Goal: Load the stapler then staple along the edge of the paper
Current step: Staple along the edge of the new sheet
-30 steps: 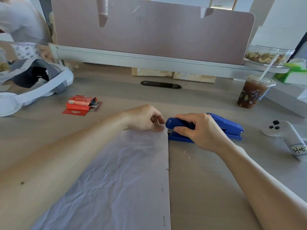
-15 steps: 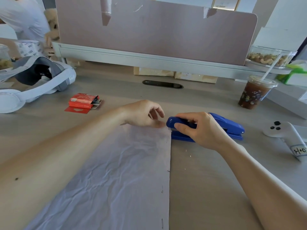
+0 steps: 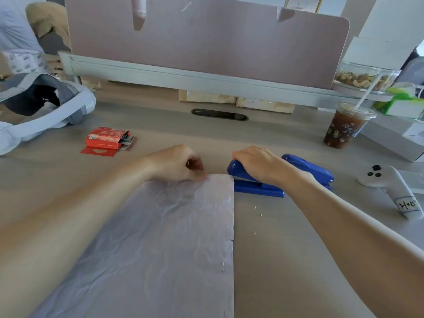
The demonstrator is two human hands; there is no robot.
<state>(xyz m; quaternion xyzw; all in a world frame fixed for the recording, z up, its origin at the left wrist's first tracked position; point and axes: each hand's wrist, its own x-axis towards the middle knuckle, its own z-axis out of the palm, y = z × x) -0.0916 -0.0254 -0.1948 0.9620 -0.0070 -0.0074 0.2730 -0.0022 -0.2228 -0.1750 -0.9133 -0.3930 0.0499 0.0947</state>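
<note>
A crinkled pale sheet of paper lies lengthwise on the desk, with several small staples showing along its right edge. A blue stapler lies at the paper's far right corner, its mouth over that edge. My right hand rests palm-down on top of the stapler's front half, covering it. My left hand sits at the paper's far edge, fingers curled, fingertips pinching or pressing the sheet. A red staple box lies open at the far left, staples showing at its open end.
A white headset lies at far left. An iced drink cup with straw stands far right, a white controller beside the stapler. A desk divider closes the back. Crumbs dot the desk right of the paper.
My right hand has shifted from gripping the stapler's front to lying flat on top of it. The left hand's fingers have curled in at the paper's far edge.
</note>
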